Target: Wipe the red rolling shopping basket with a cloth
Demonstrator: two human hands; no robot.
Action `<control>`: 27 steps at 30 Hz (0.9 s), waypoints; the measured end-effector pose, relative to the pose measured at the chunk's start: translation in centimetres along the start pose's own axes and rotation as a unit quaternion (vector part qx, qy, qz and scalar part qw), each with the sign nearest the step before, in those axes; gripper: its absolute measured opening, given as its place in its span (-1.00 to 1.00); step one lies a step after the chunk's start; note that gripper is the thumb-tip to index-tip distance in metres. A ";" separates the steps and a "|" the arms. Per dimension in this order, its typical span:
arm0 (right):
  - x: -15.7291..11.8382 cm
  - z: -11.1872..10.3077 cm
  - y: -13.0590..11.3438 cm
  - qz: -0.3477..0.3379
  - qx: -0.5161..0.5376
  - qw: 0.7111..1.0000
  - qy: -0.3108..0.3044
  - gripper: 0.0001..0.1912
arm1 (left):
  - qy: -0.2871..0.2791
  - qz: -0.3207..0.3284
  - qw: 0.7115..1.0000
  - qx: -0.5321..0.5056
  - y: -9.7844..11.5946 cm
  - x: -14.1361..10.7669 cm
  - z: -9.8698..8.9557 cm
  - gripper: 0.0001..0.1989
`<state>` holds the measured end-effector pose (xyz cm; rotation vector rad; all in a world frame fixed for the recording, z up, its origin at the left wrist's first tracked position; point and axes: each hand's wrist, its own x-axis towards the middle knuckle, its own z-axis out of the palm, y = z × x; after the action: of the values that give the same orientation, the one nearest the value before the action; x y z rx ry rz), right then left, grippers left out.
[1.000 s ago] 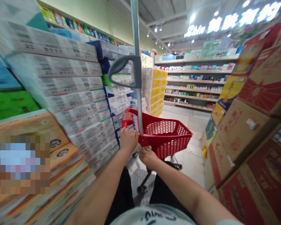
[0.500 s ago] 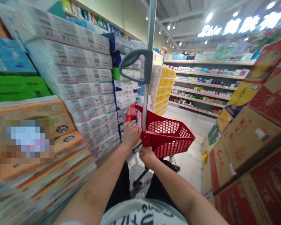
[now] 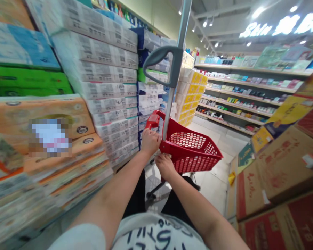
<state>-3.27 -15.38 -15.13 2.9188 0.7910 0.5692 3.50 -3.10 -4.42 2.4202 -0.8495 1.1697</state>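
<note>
A red plastic shopping cart (image 3: 193, 152) with a perforated basket stands in front of me, turned to the right. My left hand (image 3: 151, 141) is closed around its red handle (image 3: 153, 121). Lower and closer to my body, my right hand (image 3: 164, 165) has its fingers curled at the near end of the handle; its fingertips are partly hidden. A metal pole (image 3: 175, 69) rises from the rear of the cart, carrying a grey loop-shaped grip (image 3: 159, 64) that neither hand touches. From above, the visible part of the basket shows its red mesh walls.
Tall stacks of wrapped white packs (image 3: 114, 73) and orange tissue packs (image 3: 54, 135) line the left side. Cardboard boxes (image 3: 284, 166) crowd the right. Shelves of small goods (image 3: 240, 90) stand ahead, beyond the tiled floor (image 3: 211, 180).
My view has turned slightly left, so the stacks, shelves and cart sit farther right in the picture. Both hands keep their places on the cart.
</note>
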 end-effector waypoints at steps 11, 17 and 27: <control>-1.7 2.3 -0.3 -0.025 0.034 0.998 -0.040 -0.83 | 0.000 -0.013 1.000 -0.015 -0.2 -0.6 -0.4 -0.68; -0.9 1.2 0.2 0.000 0.063 0.998 0.007 -0.69 | 0.005 -0.021 1.000 -0.011 0.0 -0.6 -0.3 -0.68; -1.5 2.4 0.1 0.027 0.086 0.996 0.005 -0.64 | 0.004 -0.020 1.000 -0.004 -0.1 -0.6 0.0 -0.67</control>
<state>-3.54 -16.12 -17.85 3.1052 0.8024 0.5456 3.28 -2.83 -4.93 2.4121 -0.7981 1.1582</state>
